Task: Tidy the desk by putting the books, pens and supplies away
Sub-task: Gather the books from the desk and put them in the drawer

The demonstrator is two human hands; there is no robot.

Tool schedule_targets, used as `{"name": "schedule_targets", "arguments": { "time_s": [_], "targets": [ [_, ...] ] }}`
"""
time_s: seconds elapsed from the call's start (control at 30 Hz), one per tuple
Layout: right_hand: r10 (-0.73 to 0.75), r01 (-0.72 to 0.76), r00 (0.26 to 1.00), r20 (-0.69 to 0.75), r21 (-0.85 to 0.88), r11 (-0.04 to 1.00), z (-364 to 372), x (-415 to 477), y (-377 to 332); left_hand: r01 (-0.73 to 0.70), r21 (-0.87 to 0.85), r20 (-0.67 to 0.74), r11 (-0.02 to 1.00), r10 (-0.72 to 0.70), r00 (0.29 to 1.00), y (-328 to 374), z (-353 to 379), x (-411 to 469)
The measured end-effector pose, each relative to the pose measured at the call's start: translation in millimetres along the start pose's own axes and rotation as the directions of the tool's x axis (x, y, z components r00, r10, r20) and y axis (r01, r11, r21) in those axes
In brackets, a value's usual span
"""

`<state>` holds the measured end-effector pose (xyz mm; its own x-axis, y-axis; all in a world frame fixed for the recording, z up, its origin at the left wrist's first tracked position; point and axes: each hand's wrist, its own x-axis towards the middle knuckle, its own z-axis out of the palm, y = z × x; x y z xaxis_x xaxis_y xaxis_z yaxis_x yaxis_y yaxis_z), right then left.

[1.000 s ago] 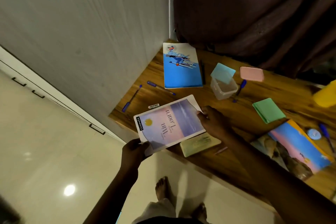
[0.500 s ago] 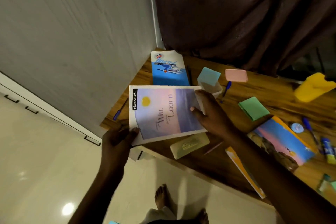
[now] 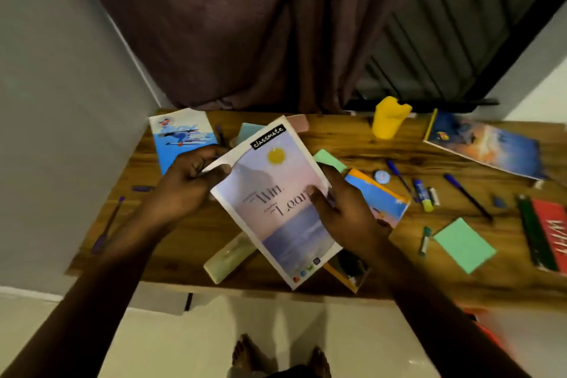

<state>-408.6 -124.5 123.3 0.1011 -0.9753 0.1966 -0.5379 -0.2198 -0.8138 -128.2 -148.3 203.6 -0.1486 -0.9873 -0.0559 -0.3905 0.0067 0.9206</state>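
Observation:
I hold a pink-and-lilac notebook with a yellow sun and a black label above the wooden desk. My left hand grips its left edge near the top, and my right hand grips its right edge with the thumb on the cover. Under it lie a pale green case and an orange-edged notebook. A blue skier notebook lies at the back left. Blue pens and a glue stick lie to the right.
A yellow cup stands at the back by the dark curtain. A sunset notebook, green sticky pads, a red book and a pen near the left edge lie around. A wall is on the left.
The notebook has turned from lying sideways to nearly upright and moved right over the desk. My left hand shifted from its lower corner to its upper left edge. The view swung right.

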Motion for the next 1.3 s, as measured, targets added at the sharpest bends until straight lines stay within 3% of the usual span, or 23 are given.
{"name": "schedule_targets", "arguments": {
  "time_s": [0.13,0.23,0.33,0.43,0.5,0.6,0.7,0.9,0.97,1.07,1.3],
  "targets": [
    [0.273,-0.252,0.946,-0.174,0.131,0.959,-14,-31,39,-0.060,0.123,0.096,0.991,0.048,0.994,18,49,41],
    [0.400,-0.338,0.895,-0.195,0.290,0.896,-27,-52,59,-0.029,0.197,0.070,0.980,0.016,0.997,17,94,69],
    [0.539,-0.409,0.832,-0.134,0.509,0.757,-32,-78,82,0.103,0.042,0.073,0.994,-0.106,0.992,-5,137,90],
    [0.707,-0.456,0.696,-0.121,0.687,0.566,-22,-93,107,0.302,-0.130,0.307,0.945,-0.251,0.918,-36,169,94],
    [0.771,-0.461,0.622,-0.139,0.731,0.504,-15,-97,117,0.323,0.051,0.365,0.945,-0.319,0.875,-47,189,88],
    [0.829,-0.475,0.543,-0.133,0.765,0.434,-7,-94,124,0.157,0.453,0.290,0.878,-0.311,0.905,-69,215,87],
    [0.852,-0.474,0.499,-0.156,0.774,0.419,0,-90,130,0.086,0.547,0.259,0.833,-0.265,0.929,-82,229,91],
    [0.805,-0.483,0.557,-0.206,0.708,0.516,7,-93,142,-0.002,0.559,0.271,0.829,-0.180,0.946,-93,244,96],
    [0.760,-0.546,0.604,-0.241,0.570,0.614,3,-94,139,0.004,0.559,0.255,0.829,-0.177,0.951,-96,246,97],
    [0.641,-0.598,0.704,-0.304,0.233,0.767,-7,-96,143,0.040,0.568,0.208,0.822,-0.190,0.960,-99,248,99],
    [0.594,-0.570,0.773,-0.221,0.170,0.804,-15,-97,154,0.059,0.545,0.180,0.837,-0.186,0.966,-102,251,91]
  ]
}}
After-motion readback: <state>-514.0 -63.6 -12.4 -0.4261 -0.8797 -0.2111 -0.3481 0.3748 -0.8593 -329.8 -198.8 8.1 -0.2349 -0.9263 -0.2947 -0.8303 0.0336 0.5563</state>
